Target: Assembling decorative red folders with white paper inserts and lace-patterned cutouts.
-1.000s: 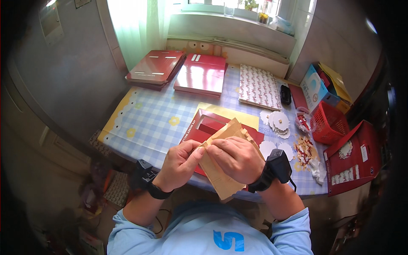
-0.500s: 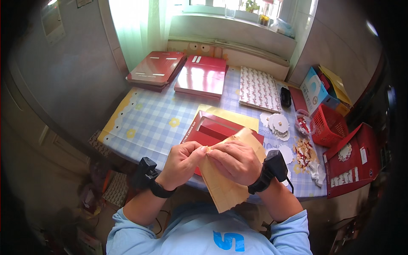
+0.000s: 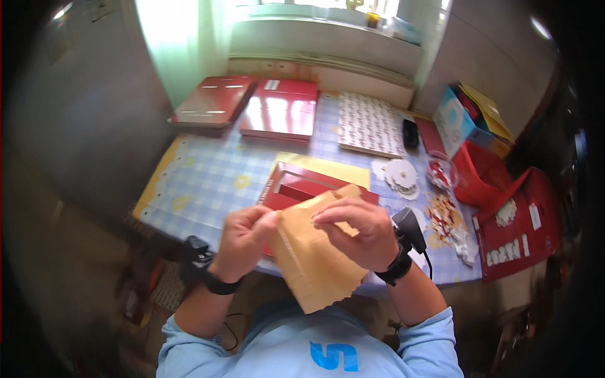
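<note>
1. In the head view, the left hand (image 3: 244,236) pinched the upper left edge of a flat tan paper bag with a zigzag-cut end (image 3: 315,268), which hung slantwise between the two grips.
2. The right hand (image 3: 360,232) was curled over the bag, thumb and forefinger close together; whether they pinched a small scrap, I could not tell.
3. Beyond both grips, under the bag, lay a glossy red flat case with a recessed panel (image 3: 288,173) on the table with its blue checked cloth (image 3: 198,167).
4. Right of the right grip was a loose heap of torn paper scraps (image 3: 443,220).
5. Good handling, I judged, meant a firm left pinch near the worked edge, small right-hand pulls, and slack paper supported against creasing or tearing.
</note>
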`<state>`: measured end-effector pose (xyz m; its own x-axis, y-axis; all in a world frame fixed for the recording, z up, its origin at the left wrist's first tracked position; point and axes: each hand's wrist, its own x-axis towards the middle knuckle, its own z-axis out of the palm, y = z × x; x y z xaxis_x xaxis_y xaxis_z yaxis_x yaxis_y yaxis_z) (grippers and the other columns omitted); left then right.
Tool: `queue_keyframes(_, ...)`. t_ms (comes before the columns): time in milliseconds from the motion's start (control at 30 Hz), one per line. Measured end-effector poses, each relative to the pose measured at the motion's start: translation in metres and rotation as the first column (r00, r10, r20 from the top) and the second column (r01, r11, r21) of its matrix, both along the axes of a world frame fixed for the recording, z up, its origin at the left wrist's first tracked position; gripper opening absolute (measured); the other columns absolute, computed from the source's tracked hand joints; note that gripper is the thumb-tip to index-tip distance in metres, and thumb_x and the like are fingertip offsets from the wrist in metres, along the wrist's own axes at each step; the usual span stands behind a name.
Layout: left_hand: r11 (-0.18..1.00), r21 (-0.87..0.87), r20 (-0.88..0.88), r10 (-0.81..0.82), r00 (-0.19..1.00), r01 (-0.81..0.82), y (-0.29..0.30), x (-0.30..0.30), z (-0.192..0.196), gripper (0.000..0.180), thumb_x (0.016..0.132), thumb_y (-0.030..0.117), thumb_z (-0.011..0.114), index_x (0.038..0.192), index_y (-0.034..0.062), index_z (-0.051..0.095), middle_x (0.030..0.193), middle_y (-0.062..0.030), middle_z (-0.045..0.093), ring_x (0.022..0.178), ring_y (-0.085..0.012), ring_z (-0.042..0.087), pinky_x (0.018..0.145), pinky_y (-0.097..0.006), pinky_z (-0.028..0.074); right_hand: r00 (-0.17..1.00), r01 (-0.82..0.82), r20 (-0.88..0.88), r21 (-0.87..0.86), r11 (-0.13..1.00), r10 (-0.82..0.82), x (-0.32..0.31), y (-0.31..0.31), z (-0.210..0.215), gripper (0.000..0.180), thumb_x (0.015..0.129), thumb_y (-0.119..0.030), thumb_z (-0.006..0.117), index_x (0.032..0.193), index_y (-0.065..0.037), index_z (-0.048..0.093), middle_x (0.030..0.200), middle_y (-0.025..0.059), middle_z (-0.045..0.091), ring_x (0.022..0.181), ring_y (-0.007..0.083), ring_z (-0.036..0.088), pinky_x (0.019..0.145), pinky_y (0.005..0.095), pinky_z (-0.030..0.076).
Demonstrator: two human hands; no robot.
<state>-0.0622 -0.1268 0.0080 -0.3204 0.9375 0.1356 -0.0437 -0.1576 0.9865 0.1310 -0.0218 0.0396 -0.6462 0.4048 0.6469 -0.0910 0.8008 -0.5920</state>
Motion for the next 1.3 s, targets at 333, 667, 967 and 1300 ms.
queue_keyframes(333, 0.943, 0.154, 0.181, 0.266, 0.947, -0.294, -0.011, -0.055, 0.008, 0.021, 0.091, 0.017, 0.055, 0.072, 0.0073, 0.053, 0.064, 0.0050, 0.050, 0.057, -0.0025, 0.042, 0.054, -0.019, 0.034, 0.868, 0.373, 0.316, 0.093, 0.923, -0.383, 0.137, 0.015, 0.000, 0.010, 0.078, 0.001, 0.067, 0.088, -0.002, 0.068, 0.084, 0.0103, 0.068, 0.076, 0.0237, 0.067, 0.066, 0.0308, 0.053)
queue_keyframes(667, 0.958, 0.141, 0.203, 0.219, 0.954, -0.250, -0.002, -0.046, -0.007, 0.021, 0.093, 0.019, 0.054, 0.075, 0.0072, 0.052, 0.064, 0.0054, 0.048, 0.057, -0.0017, 0.041, 0.054, -0.019, 0.034, 0.798, 0.384, 0.321, 0.380, 0.841, -0.509, 0.151, 0.034, -0.041, 0.014, 0.074, 0.000, 0.070, 0.087, -0.003, 0.066, 0.085, 0.0099, 0.067, 0.075, 0.0258, 0.065, 0.066, 0.0332, 0.052)
queue_keyframes(967, 0.972, 0.103, 0.188, 0.192, 0.963, -0.213, -0.003, -0.058, -0.018, 0.020, 0.092, 0.018, 0.053, 0.075, 0.0072, 0.053, 0.065, 0.0056, 0.048, 0.058, -0.0019, 0.041, 0.055, -0.019, 0.033, 0.783, 0.230, 0.349, 0.607, 0.761, -0.515, 0.137, 0.047, -0.051, 0.012, 0.070, -0.005, 0.064, 0.081, -0.003, 0.061, 0.073, 0.0062, 0.058, 0.066, 0.0227, 0.059, 0.063, 0.0334, 0.048)
queue_keyframes(1300, 0.967, 0.046, 0.213, 0.236, 0.948, -0.250, -0.002, -0.060, -0.019, 0.018, 0.090, 0.019, 0.054, 0.078, 0.0062, 0.054, 0.072, 0.0022, 0.053, 0.067, -0.0045, 0.048, 0.065, -0.020, 0.038, 0.626, 0.073, 0.580, 0.623, 0.779, -0.522, 0.130, 0.036, -0.047, 0.023, 0.069, 0.000, 0.064, 0.091, -0.003, 0.063, 0.085, 0.0073, 0.060, 0.080, 0.0228, 0.061, 0.071, 0.0339, 0.048)
